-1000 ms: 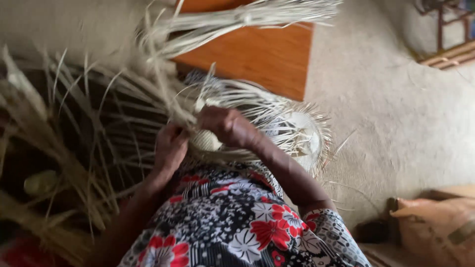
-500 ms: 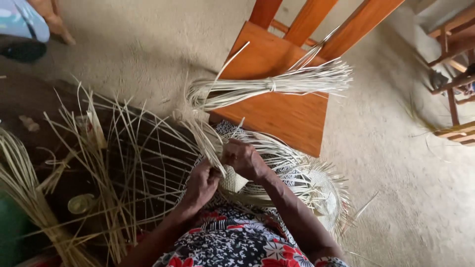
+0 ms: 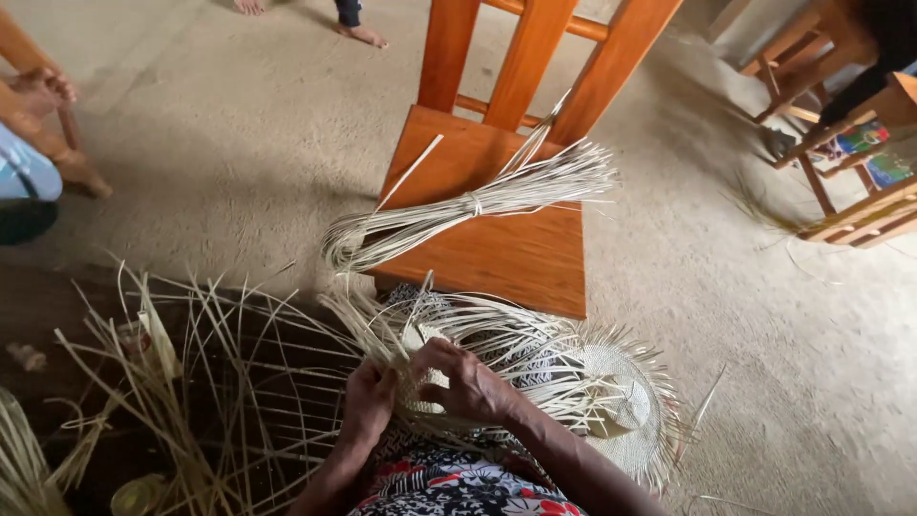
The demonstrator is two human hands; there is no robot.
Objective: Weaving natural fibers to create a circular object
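Note:
My left hand (image 3: 369,401) and my right hand (image 3: 465,380) meet low in the middle of the head view, both gripping pale straw strands of a small woven piece (image 3: 416,390) between them. Long loose strands (image 3: 239,382) fan out from it to the left. Just right of my right forearm lies a woven straw hat (image 3: 611,406) with a fringed, unfinished brim. A tied bundle of straw (image 3: 478,203) rests across the seat of an orange wooden chair (image 3: 516,248) straight ahead.
The floor is bare packed earth (image 3: 764,315). More wooden chairs (image 3: 850,124) stand at the upper right. Another person's bare feet (image 3: 358,33) show at the top, and a seated person's hand and leg (image 3: 33,134) at the left edge. Straw stalks (image 3: 24,459) lie bottom left.
The view has tilted upward, so the chair back and other people have come into sight. My hands stay together on the woven piece and now sit lower in the picture.

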